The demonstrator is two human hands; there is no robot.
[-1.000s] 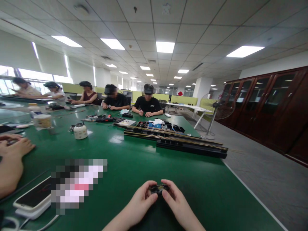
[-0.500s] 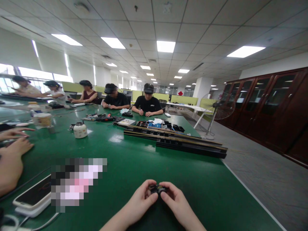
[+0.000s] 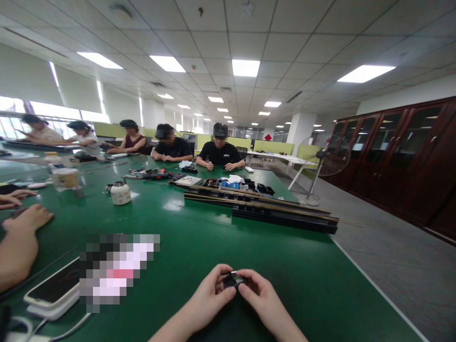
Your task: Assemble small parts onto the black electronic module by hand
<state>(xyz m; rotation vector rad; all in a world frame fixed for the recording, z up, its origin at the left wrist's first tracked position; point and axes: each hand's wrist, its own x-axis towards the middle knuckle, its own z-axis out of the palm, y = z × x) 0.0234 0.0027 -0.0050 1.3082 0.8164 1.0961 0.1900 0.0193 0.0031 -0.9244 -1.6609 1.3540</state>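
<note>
Between my two hands is a small dark electronic part [image 3: 234, 280] with a light, metallic-looking patch on it; its exact kind is too small to make out. My left hand [image 3: 211, 294] pinches its left side between thumb and fingers. From the right, my right hand [image 3: 259, 292] grips the other side in the same way. Both hands are close to the near edge of the green table [image 3: 178, 256], and the fingers partly cover the part.
Left of me lie a white-edged phone [image 3: 53, 287] and a blurred-out item [image 3: 121, 268], with cables. A co-worker's hand [image 3: 33, 218] rests farther left. Beyond stand a cream jar [image 3: 120, 194], long black rails [image 3: 285, 221] with thin rods, and tools [image 3: 156, 175]. Several people sit opposite.
The small dark part has turned slightly in my fingers, so its light patch shows more. At the left, the co-worker's hands have shifted.
</note>
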